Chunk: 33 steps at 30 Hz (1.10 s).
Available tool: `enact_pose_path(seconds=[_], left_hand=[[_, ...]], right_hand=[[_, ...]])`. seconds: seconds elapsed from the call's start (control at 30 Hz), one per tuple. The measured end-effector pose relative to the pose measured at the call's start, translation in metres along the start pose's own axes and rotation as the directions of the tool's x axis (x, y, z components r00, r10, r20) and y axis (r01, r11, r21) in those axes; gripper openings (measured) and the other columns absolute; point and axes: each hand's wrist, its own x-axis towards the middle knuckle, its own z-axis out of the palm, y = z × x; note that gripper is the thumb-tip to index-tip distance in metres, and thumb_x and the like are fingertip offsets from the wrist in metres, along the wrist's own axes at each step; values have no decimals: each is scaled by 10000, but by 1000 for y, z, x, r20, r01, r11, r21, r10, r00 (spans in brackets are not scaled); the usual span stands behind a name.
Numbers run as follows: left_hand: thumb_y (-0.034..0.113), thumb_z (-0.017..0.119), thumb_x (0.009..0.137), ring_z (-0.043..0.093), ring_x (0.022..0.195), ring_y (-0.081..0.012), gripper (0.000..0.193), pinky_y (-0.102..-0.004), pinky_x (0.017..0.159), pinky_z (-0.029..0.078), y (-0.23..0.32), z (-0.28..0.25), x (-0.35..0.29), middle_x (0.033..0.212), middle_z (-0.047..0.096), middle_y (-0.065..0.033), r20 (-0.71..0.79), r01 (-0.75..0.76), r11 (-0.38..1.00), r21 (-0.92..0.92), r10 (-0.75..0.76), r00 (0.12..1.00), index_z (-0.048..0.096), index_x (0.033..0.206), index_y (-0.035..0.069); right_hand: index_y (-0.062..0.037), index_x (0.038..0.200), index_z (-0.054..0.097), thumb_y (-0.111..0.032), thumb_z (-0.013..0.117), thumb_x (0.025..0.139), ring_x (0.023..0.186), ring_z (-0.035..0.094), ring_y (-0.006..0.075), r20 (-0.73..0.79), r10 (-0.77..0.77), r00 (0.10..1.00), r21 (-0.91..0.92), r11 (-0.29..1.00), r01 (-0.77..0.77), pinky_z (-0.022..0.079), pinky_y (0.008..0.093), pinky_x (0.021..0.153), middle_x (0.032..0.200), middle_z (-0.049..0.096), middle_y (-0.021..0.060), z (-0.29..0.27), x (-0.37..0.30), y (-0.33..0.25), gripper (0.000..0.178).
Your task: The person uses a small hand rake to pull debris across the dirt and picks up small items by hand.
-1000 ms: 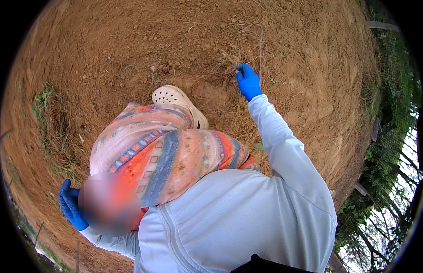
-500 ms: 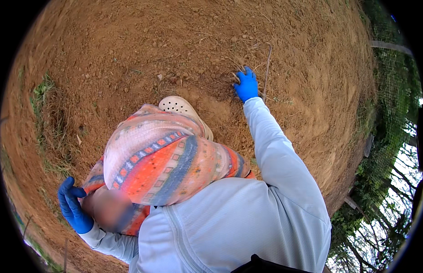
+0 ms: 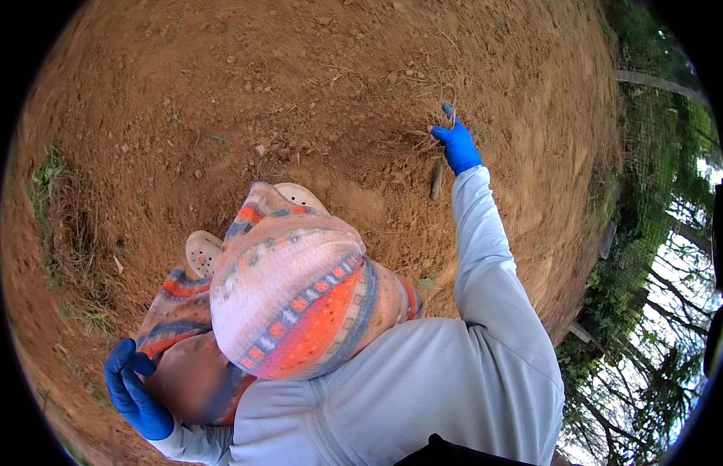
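My right hand (image 3: 459, 147), in a blue glove, reaches out over the soil at the far right. Its fingers close round a small bundle of dry grass (image 3: 426, 140), and a thin curved stem (image 3: 454, 95) pokes out beyond the fingertips. Just below that hand lies a short brownish stick-like piece (image 3: 437, 180), partly hidden at its upper end. My left hand (image 3: 136, 392), also gloved in blue, is raised beside my knee at the lower left. Its fingers are bent but apart, and nothing shows in them.
Brown, crumbly soil (image 3: 299, 85) spreads all round. A heap of green and dried weeds (image 3: 66, 225) lies at the left. My cream clogs (image 3: 202, 252) stand under a patterned orange and pink garment (image 3: 299, 287). Mesh fencing with greenery (image 3: 649, 155) borders the right side.
My right hand has shifted to the right with dry grass in it, and the short stick-like piece now shows below. The garment has shifted, baring a second clog. My left hand stays by the knee.
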Motion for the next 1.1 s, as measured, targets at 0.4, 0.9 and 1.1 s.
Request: enact_pose_path(seconds=[0.4,0.9,1.1], left_hand=[[281,438,966,470,801,-83,377,-255,776,414,-12,-8,11,883,532,-8,75,77,993,-90,-71,995,471,1217,1],[297,443,963,511,877,-112,380,-274,811,429,-13,-18,15,990,556,-36,153,140,989,-55,-131,980,491,1190,-5],[305,451,959,521,904,-128,385,-285,837,428,-9,-15,17,1032,558,-51,184,102,995,7,-102,978,497,1181,-7]], right_hand=[[-28,1275,466,-319,717,701,1135,499,362,212,57,976,-669,736,103,407,415,952,1224,524,219,137,2,-13,691],[-49,1202,544,-220,671,720,1067,538,370,115,-18,993,-754,650,99,453,419,885,1218,525,204,92,94,-14,526],[-42,1279,466,-229,688,721,1171,476,352,370,-21,929,-491,844,215,411,404,950,1311,454,204,151,22,-82,629]])
